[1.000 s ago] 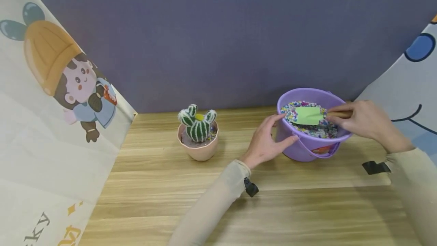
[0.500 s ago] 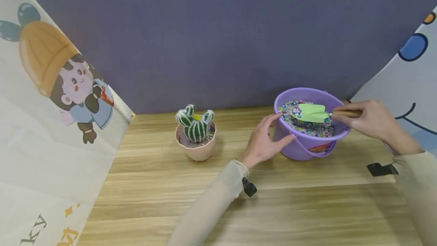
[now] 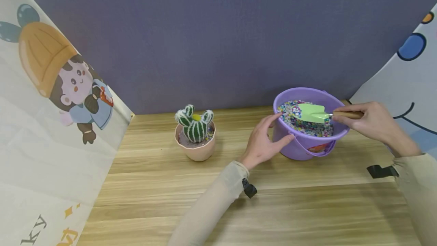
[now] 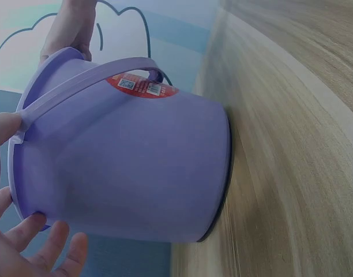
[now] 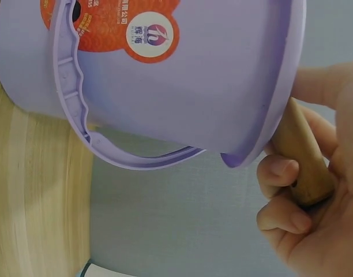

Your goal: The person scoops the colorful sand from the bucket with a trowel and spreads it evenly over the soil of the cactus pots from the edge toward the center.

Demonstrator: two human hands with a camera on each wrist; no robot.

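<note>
In the head view, my right hand (image 3: 370,119) grips the wooden handle (image 3: 351,114) of a small trowel with a light green blade (image 3: 312,113). The blade sits inside the purple bucket (image 3: 300,147), over multicoloured beads (image 3: 321,130), with some beads at its tip. From the right wrist view, fingers curl round the wooden handle (image 5: 303,161) beside the rim. My left hand (image 3: 261,143) touches the bucket's near-left rim with spread thumb and forefinger. In the left wrist view, the thumb rests by the handle hinge and some fingertips stand off the wall (image 4: 136,161).
Left of the bucket, a crocheted cactus (image 3: 196,129) stands in a pink pot (image 3: 199,151) with a few beads inside. The wooden table (image 3: 170,200) backs onto a dark blue-grey panel (image 3: 218,48). Printed sheets flank both sides. The bucket's bail handle (image 3: 319,153) hangs down in front.
The trowel has risen a little from the beads and shifted right, with beads showing at its tip. Over the last half second it barely moves. My left hand stays at the rim.
</note>
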